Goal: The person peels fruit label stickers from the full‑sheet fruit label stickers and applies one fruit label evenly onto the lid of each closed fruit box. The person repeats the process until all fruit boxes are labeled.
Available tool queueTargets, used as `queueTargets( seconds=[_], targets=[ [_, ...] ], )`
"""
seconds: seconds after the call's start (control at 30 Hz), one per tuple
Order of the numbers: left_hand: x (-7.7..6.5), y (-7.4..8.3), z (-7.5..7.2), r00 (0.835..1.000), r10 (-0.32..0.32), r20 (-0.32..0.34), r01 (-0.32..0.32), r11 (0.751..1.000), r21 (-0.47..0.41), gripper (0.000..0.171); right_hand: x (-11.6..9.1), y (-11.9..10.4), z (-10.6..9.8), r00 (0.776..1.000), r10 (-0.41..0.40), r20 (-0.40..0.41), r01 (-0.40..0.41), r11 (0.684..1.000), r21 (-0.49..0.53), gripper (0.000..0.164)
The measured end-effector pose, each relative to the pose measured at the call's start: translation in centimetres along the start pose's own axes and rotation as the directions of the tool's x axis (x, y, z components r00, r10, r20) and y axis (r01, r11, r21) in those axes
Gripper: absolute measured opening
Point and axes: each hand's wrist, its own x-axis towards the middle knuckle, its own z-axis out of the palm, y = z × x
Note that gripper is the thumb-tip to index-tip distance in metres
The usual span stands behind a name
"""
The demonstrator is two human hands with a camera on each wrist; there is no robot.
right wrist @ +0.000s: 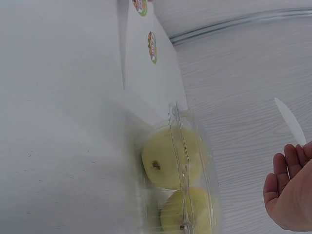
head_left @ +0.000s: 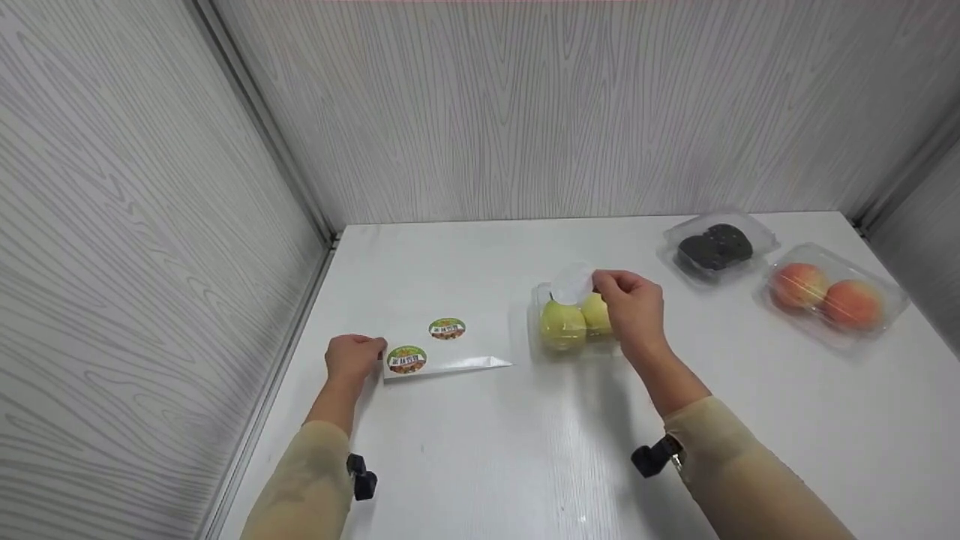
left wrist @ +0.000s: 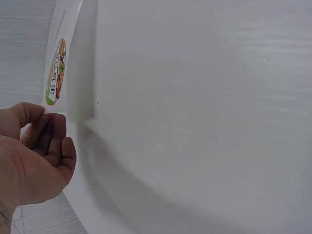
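Note:
My left hand (head_left: 352, 358) pinches the left edge of a white sticker sheet (head_left: 480, 341) between thumb and forefinger. Two colourful labels show on the sheet, one sticker (head_left: 406, 360) close by the fingertips and another sticker (head_left: 447, 328) farther in. Between the thumb and fingers of my right hand (head_left: 634, 307) is a round sticker (head_left: 572, 285), its plain white side facing up. In the head view it overlaps the back of a clear plastic box (head_left: 537, 330) with yellow-green pear-like fruits (right wrist: 168, 158). The right wrist view shows the sticker (right wrist: 290, 122) raised above the box lid.
At the back right stands a clear box with dark, rounded items (head_left: 716, 246). Beside it, nearer the table's right edge, another clear box holds two red-orange fruits (head_left: 853, 304). Wood-patterned panels (head_left: 570, 112) close off the white table (head_left: 480, 465) at the back and sides.

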Motion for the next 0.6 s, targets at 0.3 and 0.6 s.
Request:
queueTargets(
  seconds=[0.3, 0.6],
  targets=[
    [-0.4, 0.3, 0.0, 0.996, 0.082, -0.038, -0.073, 0.980, 0.184, 0.032, 0.1, -0.1, -0.4, 0.999, 0.037, 0.009, -0.037, 0.999, -0.008, 0.033],
    [-0.3, 1.2, 0.0, 0.985, 0.154, -0.075, -0.130, 0.956, 0.262, 0.033, 0.2, 0.0, -0.3, 1.000, 0.018, -0.006, -0.018, 0.999, 0.026, 0.029]
  ],
)
